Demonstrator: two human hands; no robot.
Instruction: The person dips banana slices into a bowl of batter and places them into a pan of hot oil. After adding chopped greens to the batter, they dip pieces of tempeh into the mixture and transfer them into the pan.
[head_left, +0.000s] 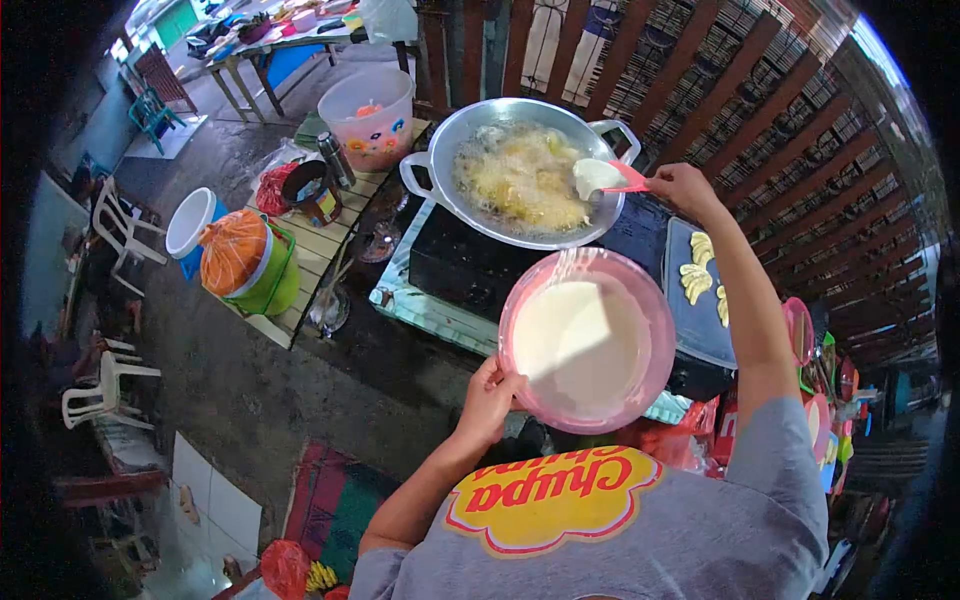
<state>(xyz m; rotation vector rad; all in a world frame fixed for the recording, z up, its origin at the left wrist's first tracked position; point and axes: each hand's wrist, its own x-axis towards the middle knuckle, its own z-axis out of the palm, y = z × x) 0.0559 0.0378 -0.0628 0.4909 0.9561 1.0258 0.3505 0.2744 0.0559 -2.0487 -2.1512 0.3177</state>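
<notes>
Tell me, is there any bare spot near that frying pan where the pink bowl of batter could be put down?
The roomiest bare patch is the dark tray, below its few banana slices. A narrow strip of stove top shows between wok and pink bowl. The slatted table is crowded with a green jug, tin and tub. Left hand holds the bowl; right hand a spoon.

Soft daylight – fisheye warp, dark vignetted corners

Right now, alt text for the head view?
A person's left hand holds a pink bowl of white batter while the right hand holds a pink spoon over a metal wok of frying food; peeled banana pieces lie on a tray beside it.
</notes>
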